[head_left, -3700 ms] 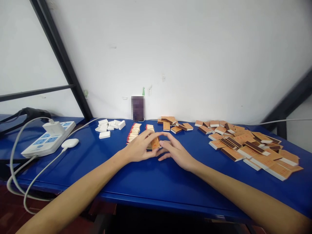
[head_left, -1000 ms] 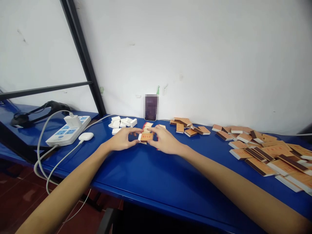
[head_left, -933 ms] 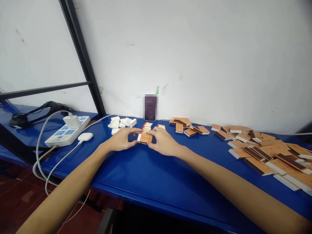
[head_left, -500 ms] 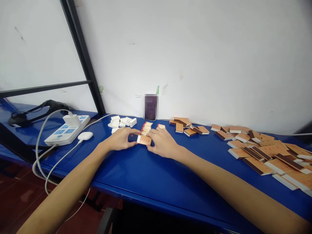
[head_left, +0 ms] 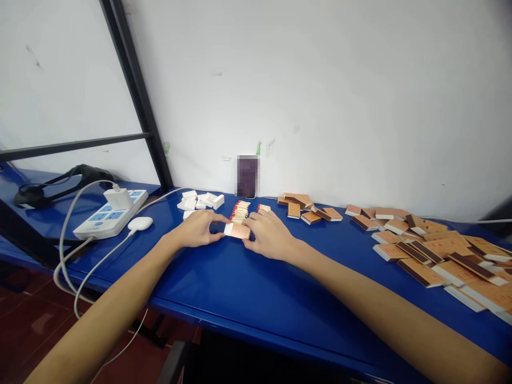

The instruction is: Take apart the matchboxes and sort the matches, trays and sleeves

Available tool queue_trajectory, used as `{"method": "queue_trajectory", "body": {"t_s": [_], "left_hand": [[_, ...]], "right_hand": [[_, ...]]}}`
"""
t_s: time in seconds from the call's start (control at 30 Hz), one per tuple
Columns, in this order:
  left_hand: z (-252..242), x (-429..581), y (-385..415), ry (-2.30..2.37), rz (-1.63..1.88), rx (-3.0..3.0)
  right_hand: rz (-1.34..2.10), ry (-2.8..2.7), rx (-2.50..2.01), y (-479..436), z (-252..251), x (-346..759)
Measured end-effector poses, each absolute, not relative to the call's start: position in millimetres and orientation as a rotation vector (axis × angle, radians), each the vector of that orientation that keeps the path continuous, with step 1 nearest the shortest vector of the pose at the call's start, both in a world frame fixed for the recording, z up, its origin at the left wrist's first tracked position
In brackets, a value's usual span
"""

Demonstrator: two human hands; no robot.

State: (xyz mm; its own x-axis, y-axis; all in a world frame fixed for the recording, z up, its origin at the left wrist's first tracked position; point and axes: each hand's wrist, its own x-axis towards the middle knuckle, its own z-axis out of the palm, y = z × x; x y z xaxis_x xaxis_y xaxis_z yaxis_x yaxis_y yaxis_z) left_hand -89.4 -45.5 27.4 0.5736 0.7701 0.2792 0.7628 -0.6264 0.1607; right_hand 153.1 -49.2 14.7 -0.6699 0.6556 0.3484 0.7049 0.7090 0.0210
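A matchbox with an orange-tan sleeve is between my two hands, just above or on the blue table. Its white inner tray shows at the left end, partly out of the sleeve. My left hand has thumb and index finger closed at that white end. The sleeve's right end is pinched by my right hand. Behind the box lies a row of red-tipped matches, partly covered by my fingers. A smaller bunch of matches shows beyond my right hand.
White inner trays lie left of the matches. Several matchboxes sit right of them, with a big heap farther right. A pixelated phone leans on the wall. A power strip, cables and a black headset are at left.
The matchbox's sleeve has shifted slightly right with my right hand, and more of the white tray shows at the left end. My left hand has barely moved.
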Motion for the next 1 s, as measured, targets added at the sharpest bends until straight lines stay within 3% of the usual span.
{"method": "queue_trajectory", "body": {"t_s": [0.63,1.0], "left_hand": [[23.1,-95.1,-39.8,1.323,0.551,2.722],[24.8,-93.7,-42.8,1.330,0.570,2.640]], "right_hand": [[-0.233,-2.673,-1.165,-56.4,37.8,162.6],[0.035,-2.520,-1.344,-61.9,82.9,189.9]]}}
